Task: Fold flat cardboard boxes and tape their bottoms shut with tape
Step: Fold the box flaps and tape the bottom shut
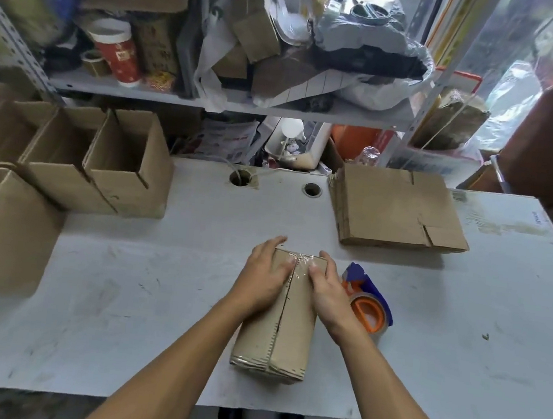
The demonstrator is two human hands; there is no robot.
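A folded cardboard box [283, 334] stands bottom-up in the middle of the white table [141, 297]. Clear tape runs along its centre seam. My left hand [262, 275] lies on the left half of the box's far end, fingers reaching over the far edge and thumb beside the seam. My right hand [326, 287] lies on the right half, thumb pressing beside the taped seam and fingers over the right edge. A blue and orange tape dispenser [368, 300] lies on the table just right of my right hand, partly hidden by it.
A stack of flat cardboard boxes [399, 208] lies at the back right. Several folded open boxes [125, 164] stand at the left. Two round holes [311, 190] are in the table's far edge. Cluttered shelves stand behind the table.
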